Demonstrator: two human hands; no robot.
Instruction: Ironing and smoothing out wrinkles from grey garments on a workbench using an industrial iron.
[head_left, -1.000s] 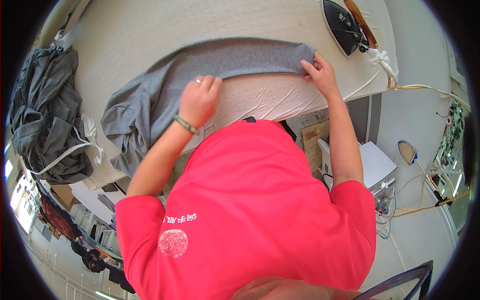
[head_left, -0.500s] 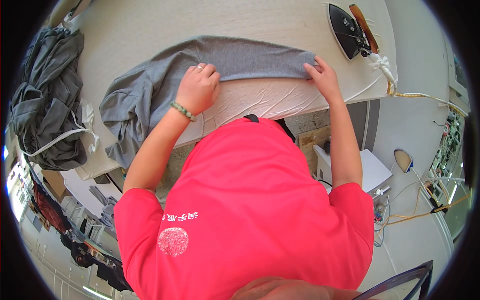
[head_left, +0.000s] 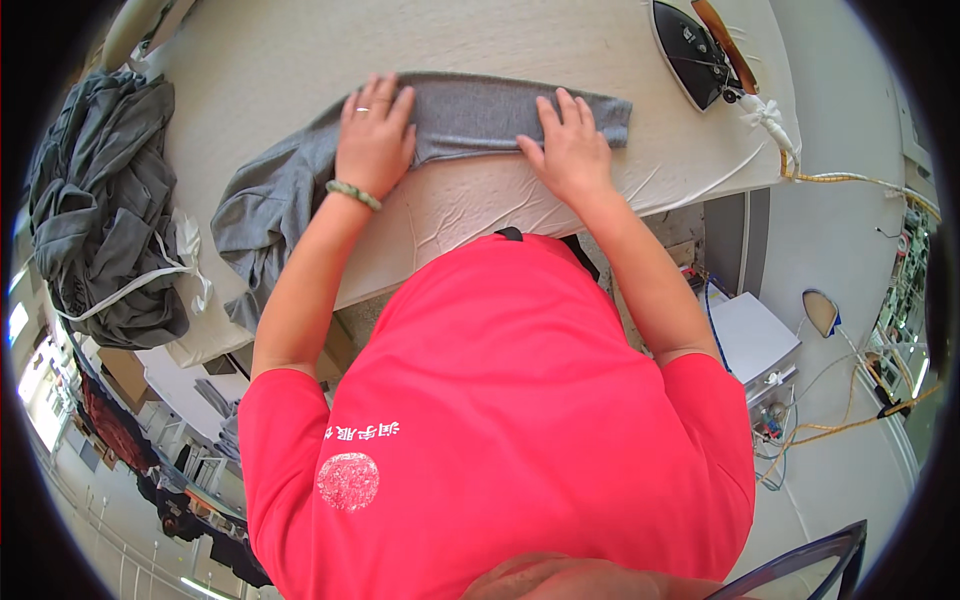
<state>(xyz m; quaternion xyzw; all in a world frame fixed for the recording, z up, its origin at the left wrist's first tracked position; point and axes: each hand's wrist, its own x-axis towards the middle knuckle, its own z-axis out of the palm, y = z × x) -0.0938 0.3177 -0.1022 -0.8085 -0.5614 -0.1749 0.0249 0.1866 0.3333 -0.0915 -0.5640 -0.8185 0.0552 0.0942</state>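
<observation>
Hands are pressing flat, fingers spread: left hand (head_left: pixel 373 135) and right hand (head_left: pixel 567 148) on the grey garment (head_left: pixel 470 112). Both are sitting closer together than before, and the folded strip is lying smoother on the ironing table (head_left: pixel 300 50).

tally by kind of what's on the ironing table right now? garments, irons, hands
Grey garments: 2, the grey garment flat under both hands and the crumpled grey pile at the table's left end
Irons: 1, the iron at the far right corner
Hands on the cloth: 2, left hand and right hand, both palm-down
Total: 5
</observation>
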